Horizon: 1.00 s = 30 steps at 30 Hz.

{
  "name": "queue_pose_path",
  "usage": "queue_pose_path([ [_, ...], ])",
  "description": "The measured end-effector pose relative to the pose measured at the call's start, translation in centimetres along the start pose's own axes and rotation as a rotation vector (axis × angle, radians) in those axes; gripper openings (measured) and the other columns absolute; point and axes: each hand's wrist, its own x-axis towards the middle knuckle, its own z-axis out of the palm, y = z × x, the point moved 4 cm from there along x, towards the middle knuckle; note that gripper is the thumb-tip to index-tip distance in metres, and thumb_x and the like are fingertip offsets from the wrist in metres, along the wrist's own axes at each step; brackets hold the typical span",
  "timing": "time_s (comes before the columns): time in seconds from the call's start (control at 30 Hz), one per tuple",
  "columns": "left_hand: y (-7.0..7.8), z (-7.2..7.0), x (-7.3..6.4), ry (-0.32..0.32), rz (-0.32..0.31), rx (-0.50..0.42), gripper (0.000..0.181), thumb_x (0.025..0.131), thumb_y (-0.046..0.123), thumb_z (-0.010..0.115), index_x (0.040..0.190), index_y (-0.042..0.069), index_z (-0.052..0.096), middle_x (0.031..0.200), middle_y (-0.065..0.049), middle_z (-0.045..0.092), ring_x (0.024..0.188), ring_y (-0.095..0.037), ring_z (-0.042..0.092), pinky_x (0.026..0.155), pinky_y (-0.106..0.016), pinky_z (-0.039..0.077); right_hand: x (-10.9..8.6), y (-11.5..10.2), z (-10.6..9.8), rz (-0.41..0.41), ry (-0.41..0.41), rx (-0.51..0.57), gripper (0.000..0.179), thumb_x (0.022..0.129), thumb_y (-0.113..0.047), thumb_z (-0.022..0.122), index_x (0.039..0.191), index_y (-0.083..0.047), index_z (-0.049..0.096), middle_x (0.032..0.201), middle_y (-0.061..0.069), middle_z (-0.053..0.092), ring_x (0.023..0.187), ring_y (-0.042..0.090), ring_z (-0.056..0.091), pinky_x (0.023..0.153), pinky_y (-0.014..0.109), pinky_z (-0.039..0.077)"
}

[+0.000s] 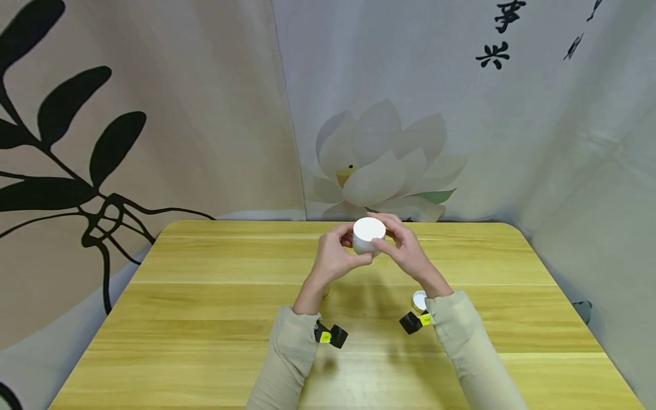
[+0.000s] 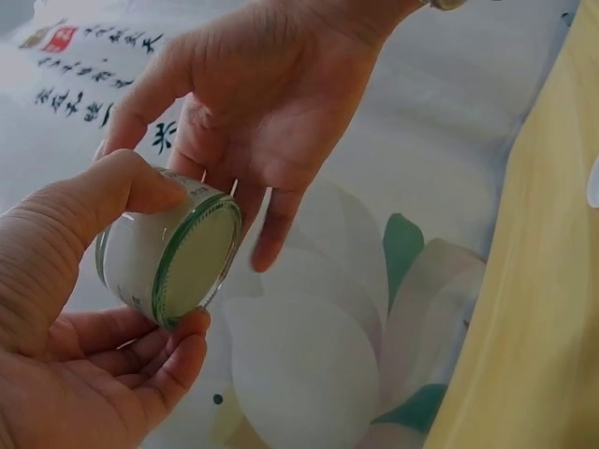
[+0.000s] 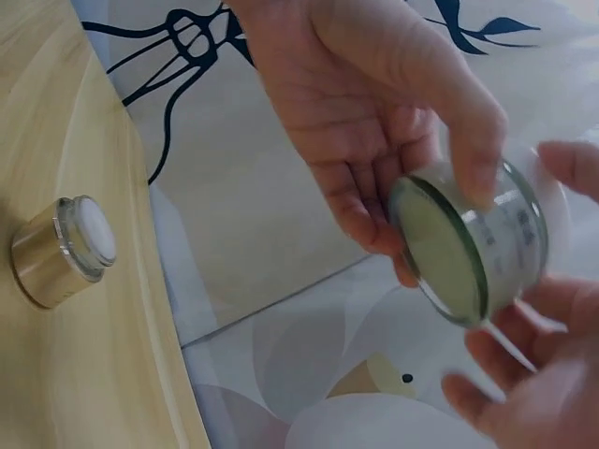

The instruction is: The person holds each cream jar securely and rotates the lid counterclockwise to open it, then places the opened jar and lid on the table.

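Note:
In the head view, a small round jar with a white lid is held up above the far part of the table. My left hand grips the jar's glass body, thumb on one side and fingers on the other. The clear glass base faces the left wrist camera, and printed text shows on the side in the right wrist view. My right hand holds the lid end between thumb and fingers. That hand is blurred in the right wrist view, so how firmly it grips is unclear.
A gold jar with a whitish top stands on the wooden table, mostly hidden behind the left wrist in the head view. A cap with a white inside lies by the right cuff. A printed curtain hangs behind the table.

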Motion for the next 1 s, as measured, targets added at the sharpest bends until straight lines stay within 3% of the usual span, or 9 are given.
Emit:
queue_pose_path([
  [0.13, 0.1, 0.0, 0.0, 0.002, -0.007, -0.011, 0.048, 0.066, 0.005, 0.078, 0.110, -0.005, 0.062, 0.093, -0.014, 0.064, 0.079, -0.022, 0.058, 0.072, -0.038, 0.051, 0.0, 0.1, 0.2, 0.045, 0.066, -0.050, 0.055, 0.082, -0.004, 0.068, 0.132, 0.002, 0.044, 0.130, 0.018, 0.044, 0.117, 0.023, 0.041, 0.098, 0.045, 0.034],
  [0.3, 0.1, 0.1, 0.0, 0.001, -0.014, -0.006, 0.047, 0.066, 0.006, 0.078, 0.109, -0.005, 0.062, 0.092, -0.013, 0.064, 0.079, -0.022, 0.058, 0.071, -0.035, 0.051, 0.2, 0.1, 0.3, 0.070, 0.127, -0.046, 0.047, 0.076, 0.009, 0.068, 0.118, 0.008, 0.048, 0.123, 0.023, 0.045, 0.114, 0.029, 0.041, 0.096, 0.050, 0.033],
  [0.4, 0.0, 0.1, 0.0, 0.001, -0.019, 0.001, 0.047, 0.066, 0.008, 0.078, 0.109, -0.004, 0.063, 0.092, -0.012, 0.064, 0.078, -0.021, 0.058, 0.071, -0.032, 0.051, 0.2, 0.0, 0.2, 0.048, 0.113, -0.043, 0.042, 0.076, 0.012, 0.066, 0.116, 0.011, 0.051, 0.123, 0.027, 0.045, 0.114, 0.027, 0.041, 0.094, 0.051, 0.033],
  [0.5, 0.0, 0.1, 0.0, -0.001, -0.017, -0.002, 0.047, 0.067, 0.009, 0.078, 0.109, -0.004, 0.063, 0.092, -0.012, 0.063, 0.078, -0.021, 0.057, 0.071, -0.031, 0.050, 0.1, 0.0, 0.1, 0.032, 0.079, -0.041, 0.041, 0.080, 0.010, 0.065, 0.119, 0.008, 0.054, 0.125, 0.023, 0.046, 0.113, 0.019, 0.041, 0.093, 0.044, 0.036],
  [0.6, 0.0, 0.1, -0.1, -0.004, -0.007, 0.000, 0.047, 0.067, 0.009, 0.078, 0.110, -0.004, 0.063, 0.093, -0.012, 0.063, 0.079, -0.021, 0.058, 0.070, -0.030, 0.050, 0.0, 0.1, 0.1, -0.002, 0.039, -0.029, 0.042, 0.084, 0.004, 0.060, 0.126, 0.006, 0.052, 0.127, 0.019, 0.046, 0.111, 0.017, 0.043, 0.091, 0.040, 0.037],
  [0.7, 0.1, 0.1, -0.1, -0.006, -0.004, 0.004, 0.047, 0.067, 0.008, 0.078, 0.110, -0.004, 0.062, 0.093, -0.012, 0.064, 0.079, -0.021, 0.058, 0.070, -0.028, 0.050, -0.1, 0.3, 0.1, -0.022, 0.016, -0.024, 0.049, 0.087, -0.004, 0.059, 0.133, 0.003, 0.046, 0.133, 0.019, 0.043, 0.114, 0.020, 0.043, 0.092, 0.043, 0.036],
  [0.87, -0.1, 0.2, 0.1, 0.000, -0.018, -0.002, 0.049, 0.066, 0.007, 0.078, 0.111, -0.003, 0.062, 0.093, -0.011, 0.064, 0.079, -0.020, 0.057, 0.070, -0.026, 0.049, -0.1, 0.1, 0.2, 0.036, 0.045, -0.040, 0.058, 0.081, -0.002, 0.067, 0.133, 0.001, 0.042, 0.134, 0.019, 0.041, 0.120, 0.028, 0.037, 0.096, 0.051, 0.030],
  [1.0, -0.1, 0.2, 0.1, 0.001, -0.030, -0.005, 0.048, 0.066, 0.006, 0.078, 0.111, -0.002, 0.063, 0.093, -0.010, 0.064, 0.079, -0.019, 0.057, 0.070, -0.025, 0.049, 0.0, -1.8, 0.4, 0.066, 0.080, -0.067, 0.050, 0.077, 0.005, 0.068, 0.122, 0.008, 0.048, 0.126, 0.023, 0.044, 0.116, 0.031, 0.040, 0.094, 0.050, 0.032],
])
